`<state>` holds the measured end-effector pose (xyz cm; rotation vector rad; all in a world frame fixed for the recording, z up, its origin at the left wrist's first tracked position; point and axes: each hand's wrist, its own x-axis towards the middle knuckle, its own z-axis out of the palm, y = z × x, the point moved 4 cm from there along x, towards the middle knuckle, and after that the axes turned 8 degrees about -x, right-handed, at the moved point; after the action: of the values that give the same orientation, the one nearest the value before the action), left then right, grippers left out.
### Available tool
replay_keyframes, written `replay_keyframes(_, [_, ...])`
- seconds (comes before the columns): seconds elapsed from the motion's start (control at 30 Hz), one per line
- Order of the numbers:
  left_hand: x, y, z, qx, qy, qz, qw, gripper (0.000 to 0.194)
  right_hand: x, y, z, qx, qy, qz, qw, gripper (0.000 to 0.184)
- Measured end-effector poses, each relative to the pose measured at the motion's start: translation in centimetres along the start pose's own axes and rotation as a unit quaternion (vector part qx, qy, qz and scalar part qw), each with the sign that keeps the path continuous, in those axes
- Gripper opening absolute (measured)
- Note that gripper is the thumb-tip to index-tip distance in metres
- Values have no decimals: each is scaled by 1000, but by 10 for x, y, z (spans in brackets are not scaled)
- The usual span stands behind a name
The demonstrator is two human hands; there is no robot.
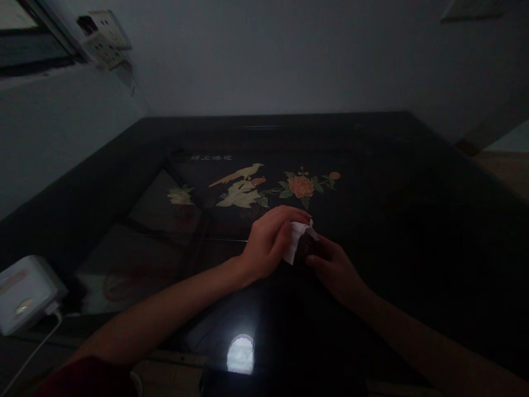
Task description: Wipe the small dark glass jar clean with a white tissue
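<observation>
My left hand [268, 241] is closed on a white tissue [294, 241], its fingers bent over the top. The tissue lies against a small dark brown object [305, 246], whose kind I cannot make out in the dim light. From the other side my right hand [335, 268] grips that dark object between thumb and fingers. Both hands meet just above the glossy black tabletop [380, 182], near its middle. Part of the object is hidden by the tissue and my fingers.
Bird [237, 173] and flower [301, 186] decorations mark the tabletop. A white box-shaped device [28, 295] with a cable [39, 347] is at the left edge. Wall sockets [108, 41] are at upper left. A bright reflection shows near the front edge.
</observation>
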<state>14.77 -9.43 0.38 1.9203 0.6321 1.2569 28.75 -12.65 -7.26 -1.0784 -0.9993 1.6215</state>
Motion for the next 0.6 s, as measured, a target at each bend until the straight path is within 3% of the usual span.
replay_keyframes(0.07, [0, 4, 2, 85, -39, 82, 992, 32, 0, 1, -1, -10, 10, 0, 1000, 41])
replay_keyframes(0.17, [-1, 6, 7, 194, -87, 191, 958, 27, 0, 2, -1, -22, 13, -15, 1000, 35])
replay_keyframes(0.27, [-1, 10, 9, 234, -102, 239, 937, 25, 1, 1, -1, -19, 6, -26, 999, 33])
replay_keyframes(0.37, [3, 11, 7, 191, -89, 188, 959, 24, 0, 1, -1, -10, 4, -15, 1000, 32])
replay_keyframes(0.47, [6, 8, 3, 85, -62, 102, 989, 29, 0, 0, 0, 11, 4, -5, 1000, 35])
replay_keyframes(0.53, [6, 1, 1, -8, -26, 27, 999, 33, 0, 0, 0, 24, 8, 4, 1000, 42])
replay_keyframes(0.6, [4, -12, -1, -103, 19, -75, 992, 37, -1, 0, 1, 35, 11, 13, 999, 48])
